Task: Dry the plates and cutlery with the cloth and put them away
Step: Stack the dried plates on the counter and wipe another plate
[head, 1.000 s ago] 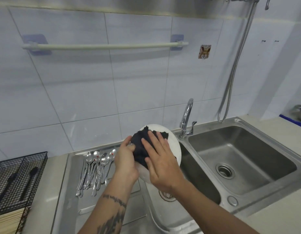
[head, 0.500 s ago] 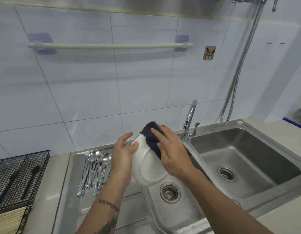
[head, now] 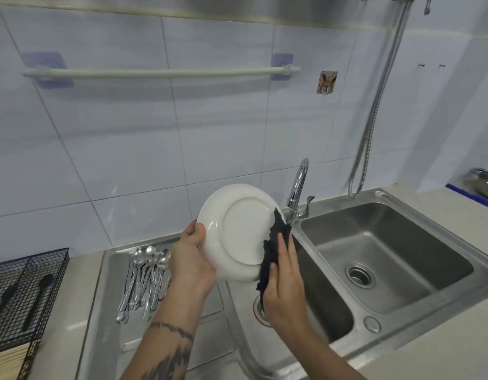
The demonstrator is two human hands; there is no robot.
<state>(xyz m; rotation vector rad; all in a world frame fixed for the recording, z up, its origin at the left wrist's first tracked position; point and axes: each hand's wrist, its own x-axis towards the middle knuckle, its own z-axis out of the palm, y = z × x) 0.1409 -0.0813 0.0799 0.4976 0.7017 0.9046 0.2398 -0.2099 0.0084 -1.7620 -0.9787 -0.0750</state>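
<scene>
Left hand (head: 192, 266) grips the round white ceramic plate (head: 238, 231) upright by its rim; right hand (head: 285, 289) pinches the dark cloth (head: 275, 242) over its opposite edge.

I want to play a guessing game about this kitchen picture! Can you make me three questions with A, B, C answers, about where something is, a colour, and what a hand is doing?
1. Where do the spoons lie?
A. in the right basin
B. on the draining board, left of the plate
C. in the black wire basket

2. What colour is the cloth?
A. dark
B. yellow
C. white

3. What is the left hand doing?
A. resting flat on the counter
B. turning the tap
C. holding the plate's edge

Answers: 1 B, the pile sits on the metal board; 2 A, it looks nearly black against the white plate; 3 C, its thumb hooks over the rim.
</scene>
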